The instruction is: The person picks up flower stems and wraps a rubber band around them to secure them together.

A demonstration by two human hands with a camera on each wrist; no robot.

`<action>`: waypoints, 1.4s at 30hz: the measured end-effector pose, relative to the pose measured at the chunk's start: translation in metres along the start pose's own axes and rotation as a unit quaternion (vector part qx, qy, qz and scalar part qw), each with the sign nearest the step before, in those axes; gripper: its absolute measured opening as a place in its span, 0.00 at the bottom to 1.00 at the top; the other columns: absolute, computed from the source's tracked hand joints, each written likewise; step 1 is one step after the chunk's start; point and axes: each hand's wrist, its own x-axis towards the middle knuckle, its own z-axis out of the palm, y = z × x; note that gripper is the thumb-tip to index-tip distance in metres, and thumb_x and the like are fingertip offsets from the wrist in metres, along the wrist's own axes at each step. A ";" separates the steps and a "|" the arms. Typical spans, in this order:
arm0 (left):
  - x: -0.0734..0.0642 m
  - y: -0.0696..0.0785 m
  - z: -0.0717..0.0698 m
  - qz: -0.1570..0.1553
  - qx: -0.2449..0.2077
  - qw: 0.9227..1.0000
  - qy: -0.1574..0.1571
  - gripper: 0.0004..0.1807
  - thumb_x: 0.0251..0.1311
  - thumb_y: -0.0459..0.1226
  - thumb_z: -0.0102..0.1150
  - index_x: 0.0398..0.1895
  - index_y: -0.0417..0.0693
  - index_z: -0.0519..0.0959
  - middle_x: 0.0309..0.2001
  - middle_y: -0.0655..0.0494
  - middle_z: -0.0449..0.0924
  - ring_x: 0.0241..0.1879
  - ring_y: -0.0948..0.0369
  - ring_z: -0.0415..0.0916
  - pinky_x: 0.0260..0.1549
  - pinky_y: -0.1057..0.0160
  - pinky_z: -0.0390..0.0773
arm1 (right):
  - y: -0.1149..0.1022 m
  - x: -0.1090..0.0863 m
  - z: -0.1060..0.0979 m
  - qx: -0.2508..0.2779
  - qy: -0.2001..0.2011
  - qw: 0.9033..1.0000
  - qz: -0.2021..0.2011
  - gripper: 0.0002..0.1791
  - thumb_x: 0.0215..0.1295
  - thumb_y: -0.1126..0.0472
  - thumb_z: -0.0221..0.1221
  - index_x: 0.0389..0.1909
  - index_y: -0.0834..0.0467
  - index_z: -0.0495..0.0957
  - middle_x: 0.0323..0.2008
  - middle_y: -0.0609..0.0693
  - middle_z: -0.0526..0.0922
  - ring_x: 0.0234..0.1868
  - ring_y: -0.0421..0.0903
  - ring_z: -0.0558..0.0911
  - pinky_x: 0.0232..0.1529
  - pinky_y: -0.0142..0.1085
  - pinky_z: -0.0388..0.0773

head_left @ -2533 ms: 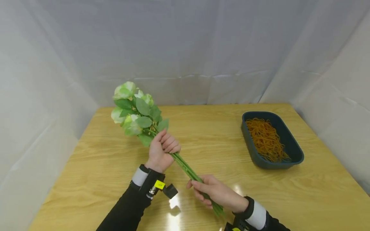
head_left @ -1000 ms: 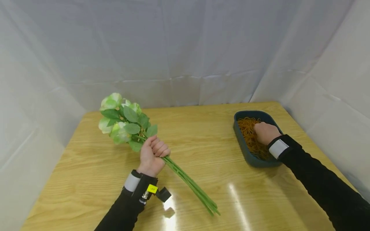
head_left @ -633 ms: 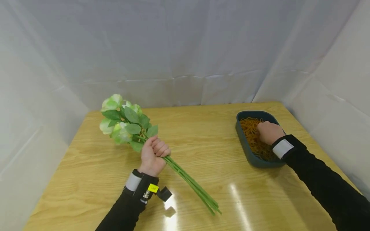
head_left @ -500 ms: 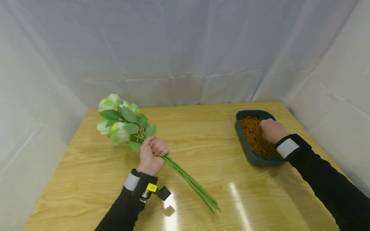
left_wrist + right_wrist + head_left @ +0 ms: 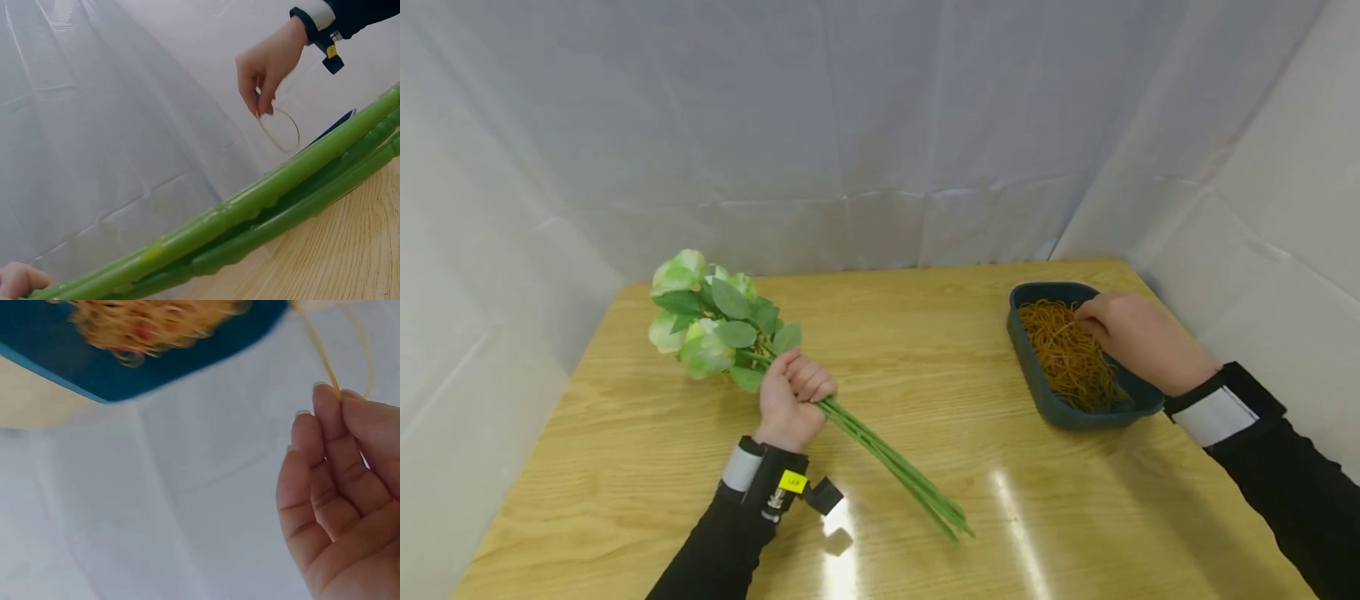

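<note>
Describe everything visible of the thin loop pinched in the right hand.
The loop is thin, yellowish and looks like rubber. The right hand pinches it between thumb and index finger. In the left wrist view it dangles as an open, roughly oval ring, apparently unstretched. The hand is over the blue container; in the head view, the loop is hard to discern.

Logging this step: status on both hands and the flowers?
Left hand grips flower stems. Right hand pinches a rubber band near the bin. Nothing visibly in the way.

A yellow, grained wooden tabletop (image 5: 625, 483) is backed along its far edge by creased, grey-white sheeting (image 5: 760, 125); both far corners are flanked likewise.
</note>
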 end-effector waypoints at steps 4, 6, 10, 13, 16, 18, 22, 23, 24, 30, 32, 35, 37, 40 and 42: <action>0.001 0.001 0.000 -0.001 -0.008 1.000 0.002 0.30 0.81 0.43 0.31 0.11 0.53 0.50 0.13 0.62 0.43 0.14 0.65 0.40 0.27 0.71 0.39 | -0.020 -0.006 -0.014 -0.010 0.066 0.995 -0.068 0.09 0.56 0.72 0.68 0.39 0.63 0.86 0.34 0.57 0.87 0.35 0.53 0.86 0.38 0.47 0.83; 0.001 0.002 -0.001 -0.004 -0.015 1.000 -0.001 0.31 0.81 0.43 0.31 0.11 0.52 0.50 0.13 0.62 0.43 0.15 0.65 0.39 0.27 0.71 0.39 | -0.029 -0.010 -0.019 -0.014 0.099 0.989 -0.110 0.11 0.51 0.72 0.71 0.37 0.61 0.86 0.32 0.54 0.87 0.33 0.50 0.85 0.36 0.44 0.83; 0.002 0.004 -0.002 0.001 -0.015 1.000 0.007 0.31 0.80 0.42 0.33 0.11 0.52 0.50 0.13 0.62 0.43 0.15 0.66 0.39 0.26 0.71 0.40 | -0.049 -0.019 -0.022 -0.003 0.146 0.973 -0.178 0.06 0.68 0.60 0.64 0.35 0.59 0.85 0.30 0.50 0.85 0.31 0.44 0.84 0.32 0.38 0.82; 0.002 0.006 -0.003 0.008 -0.014 1.000 0.018 0.31 0.80 0.42 0.34 0.11 0.52 0.51 0.12 0.62 0.44 0.15 0.66 0.40 0.26 0.71 0.40 | -0.065 -0.027 -0.021 0.014 0.163 0.964 -0.209 0.24 0.80 0.50 0.44 0.35 0.57 0.85 0.30 0.47 0.85 0.31 0.42 0.83 0.32 0.35 0.81; 0.003 0.009 -0.003 0.011 -0.015 1.000 0.020 0.30 0.80 0.42 0.33 0.11 0.52 0.51 0.12 0.62 0.44 0.15 0.65 0.40 0.27 0.71 0.40 | -0.079 -0.033 -0.021 0.031 0.172 0.957 -0.230 0.29 0.82 0.49 0.37 0.35 0.56 0.85 0.30 0.45 0.83 0.31 0.40 0.81 0.33 0.30 0.78; 0.003 0.011 -0.004 0.010 -0.021 1.000 0.022 0.30 0.80 0.42 0.33 0.11 0.52 0.51 0.12 0.62 0.44 0.15 0.65 0.40 0.27 0.71 0.39 | -0.087 -0.036 -0.020 0.046 0.176 0.952 -0.245 0.27 0.82 0.51 0.39 0.34 0.56 0.84 0.30 0.44 0.83 0.31 0.39 0.79 0.34 0.28 0.77; 0.003 0.013 -0.005 0.005 -0.040 0.999 0.019 0.30 0.80 0.42 0.32 0.11 0.52 0.50 0.13 0.62 0.43 0.16 0.66 0.38 0.27 0.72 0.39 | -0.102 -0.045 -0.019 0.058 0.166 0.949 -0.262 0.26 0.83 0.55 0.39 0.33 0.57 0.84 0.30 0.43 0.83 0.32 0.37 0.79 0.36 0.28 0.77; 0.003 0.013 -0.005 0.004 -0.043 0.999 0.019 0.30 0.80 0.42 0.32 0.11 0.52 0.50 0.13 0.62 0.43 0.16 0.66 0.37 0.27 0.72 0.39 | -0.106 -0.048 -0.019 0.056 0.163 0.949 -0.265 0.26 0.83 0.56 0.39 0.33 0.57 0.84 0.30 0.44 0.83 0.32 0.38 0.79 0.36 0.28 0.77; 0.003 0.013 -0.005 0.004 -0.045 0.999 0.017 0.30 0.80 0.43 0.32 0.11 0.52 0.50 0.13 0.62 0.43 0.16 0.66 0.37 0.27 0.72 0.38 | -0.109 -0.050 -0.019 0.053 0.158 0.949 -0.267 0.26 0.83 0.56 0.38 0.34 0.58 0.84 0.30 0.44 0.83 0.32 0.38 0.79 0.36 0.28 0.77; 0.002 0.013 -0.007 0.007 -0.047 0.999 0.014 0.31 0.81 0.43 0.31 0.11 0.52 0.50 0.13 0.62 0.43 0.16 0.66 0.37 0.28 0.72 0.38 | -0.125 -0.063 -0.019 0.054 0.145 0.948 -0.277 0.27 0.83 0.57 0.36 0.34 0.57 0.84 0.31 0.43 0.83 0.33 0.37 0.78 0.36 0.28 0.77; 0.002 0.014 -0.006 0.008 -0.048 0.999 0.016 0.31 0.81 0.43 0.32 0.11 0.52 0.50 0.13 0.62 0.43 0.16 0.66 0.37 0.27 0.72 0.38 | -0.130 -0.066 -0.017 0.057 0.141 0.947 -0.284 0.26 0.83 0.57 0.36 0.35 0.56 0.84 0.31 0.42 0.83 0.34 0.37 0.78 0.37 0.27 0.76; 0.002 0.014 -0.006 0.009 -0.049 0.999 0.020 0.31 0.80 0.43 0.32 0.11 0.52 0.50 0.12 0.61 0.44 0.16 0.66 0.38 0.27 0.72 0.39 | -0.135 -0.069 -0.013 0.057 0.138 0.942 -0.300 0.25 0.83 0.60 0.36 0.36 0.55 0.83 0.32 0.41 0.83 0.35 0.36 0.77 0.38 0.27 0.75; 0.001 0.014 -0.005 0.009 -0.047 0.999 0.021 0.31 0.80 0.43 0.32 0.11 0.52 0.50 0.12 0.61 0.44 0.15 0.66 0.38 0.27 0.72 0.39 | -0.138 -0.070 -0.010 0.061 0.134 0.940 -0.308 0.25 0.83 0.61 0.36 0.37 0.55 0.83 0.33 0.40 0.82 0.35 0.35 0.76 0.40 0.27 0.75; 0.001 0.013 -0.005 0.009 -0.046 0.999 0.023 0.31 0.81 0.43 0.32 0.11 0.52 0.50 0.12 0.61 0.44 0.16 0.66 0.38 0.27 0.72 0.39 | -0.142 -0.070 -0.005 0.071 0.131 0.936 -0.318 0.24 0.84 0.60 0.36 0.39 0.53 0.82 0.33 0.38 0.81 0.36 0.34 0.75 0.41 0.27 0.74; 0.001 0.013 -0.005 0.009 -0.046 0.999 0.023 0.31 0.81 0.44 0.32 0.11 0.52 0.50 0.12 0.62 0.43 0.16 0.66 0.37 0.27 0.72 0.39 | -0.145 -0.070 -0.001 0.070 0.125 0.937 -0.320 0.24 0.84 0.60 0.35 0.39 0.52 0.82 0.35 0.37 0.81 0.37 0.33 0.75 0.42 0.27 0.74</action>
